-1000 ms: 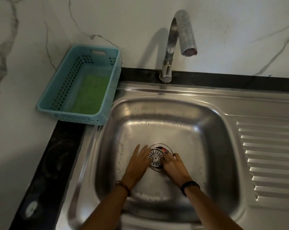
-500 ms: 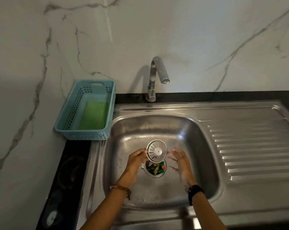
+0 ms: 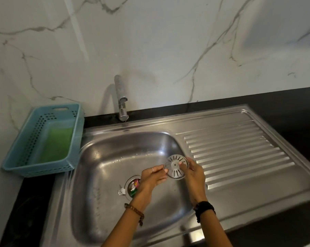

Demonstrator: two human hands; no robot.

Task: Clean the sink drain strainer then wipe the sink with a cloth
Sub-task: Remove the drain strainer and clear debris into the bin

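The round slotted metal strainer (image 3: 175,167) is lifted above the right part of the steel sink (image 3: 104,157). My left hand (image 3: 153,179) pinches its left edge and my right hand (image 3: 193,173) pinches its right edge. The open drain hole (image 3: 132,186) lies at the bottom of the basin, partly hidden by my left hand, with colourful green and pink scraps inside. A small white scrap (image 3: 121,191) lies just left of the drain. A green cloth (image 3: 56,143) lies in the blue basket (image 3: 13,157) left of the sink.
A chrome tap (image 3: 121,98) rises behind the basin. The ribbed steel drainboard (image 3: 239,154) stretches to the right. Black countertop (image 3: 26,211) borders the sink at the left and back. A marble wall stands behind.
The strainer has come out of the drain and moved up and to the right, and now both hands hold it. The drain with its scraps is uncovered. The camera view has pulled back.
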